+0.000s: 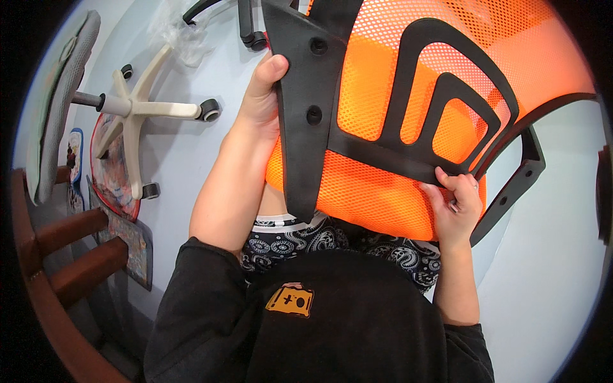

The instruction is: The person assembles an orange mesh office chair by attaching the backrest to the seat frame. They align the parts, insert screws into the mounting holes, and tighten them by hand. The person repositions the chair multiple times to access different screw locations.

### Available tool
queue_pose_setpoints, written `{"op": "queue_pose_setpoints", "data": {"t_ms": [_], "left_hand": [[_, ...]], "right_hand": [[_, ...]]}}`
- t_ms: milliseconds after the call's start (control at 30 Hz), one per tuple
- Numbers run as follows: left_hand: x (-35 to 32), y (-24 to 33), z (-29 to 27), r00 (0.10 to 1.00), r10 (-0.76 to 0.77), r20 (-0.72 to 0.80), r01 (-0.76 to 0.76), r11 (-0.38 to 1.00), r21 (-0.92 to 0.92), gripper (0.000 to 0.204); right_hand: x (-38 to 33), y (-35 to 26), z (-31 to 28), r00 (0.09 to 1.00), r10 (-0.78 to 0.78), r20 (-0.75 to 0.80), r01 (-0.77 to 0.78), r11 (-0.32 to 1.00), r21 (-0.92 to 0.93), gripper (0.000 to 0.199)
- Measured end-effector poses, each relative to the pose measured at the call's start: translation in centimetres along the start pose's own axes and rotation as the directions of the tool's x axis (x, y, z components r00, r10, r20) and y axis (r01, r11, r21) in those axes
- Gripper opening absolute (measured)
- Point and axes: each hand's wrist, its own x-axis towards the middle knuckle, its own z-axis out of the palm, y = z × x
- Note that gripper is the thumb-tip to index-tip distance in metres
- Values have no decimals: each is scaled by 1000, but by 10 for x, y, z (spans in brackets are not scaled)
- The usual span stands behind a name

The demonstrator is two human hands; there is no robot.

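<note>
An orange mesh chair back with a black plastic frame lies in front of me, above an orange mesh seat cushion. My left hand is closed around the outer edge of a black armrest bracket, thumb on top and fingers hidden behind it. Two dark bolt holes show on that bracket. With thumb and fingers, my right hand grips the lower bar of the backrest frame, near its right end. A second black armrest bracket, also with holes, sticks out at the right.
To the left lies a tipped chair with a beige wheeled base and grey seat. Clear plastic wrap and black casters are at the far side. Brown wooden bars stand at the lower left.
</note>
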Motion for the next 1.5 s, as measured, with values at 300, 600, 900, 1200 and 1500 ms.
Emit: {"op": "queue_pose_setpoints", "data": {"t_ms": [300, 600, 900, 1200, 1500], "left_hand": [[2, -1, -13, 1000, -3, -17, 4, 997, 75, 70], [2, -2, -13, 1000, 27, 6, -27, 994, 106, 71], [-3, 3, -12, 1000, 11, 28, -13, 997, 70, 68], [-5, 2, -35, 997, -73, -39, 70, 994, -86, 71], [-13, 31, -45, 993, -114, 15, 111, 987, 119, 50]], "right_hand": [[-6, 2, 1, 998, 64, 9, -64, 998, 3, 29], [-2, 2, 0, 1000, 11, 10, -11, 1000, 20, 27], [-3, -3, 2, 1000, -7, 8, 7, 1000, 10, 25], [0, 6, -11, 988, -36, 151, 24, 996, 80, 28], [-16, 9, -2, 994, -71, -82, 73, 997, 21, 18]]}}
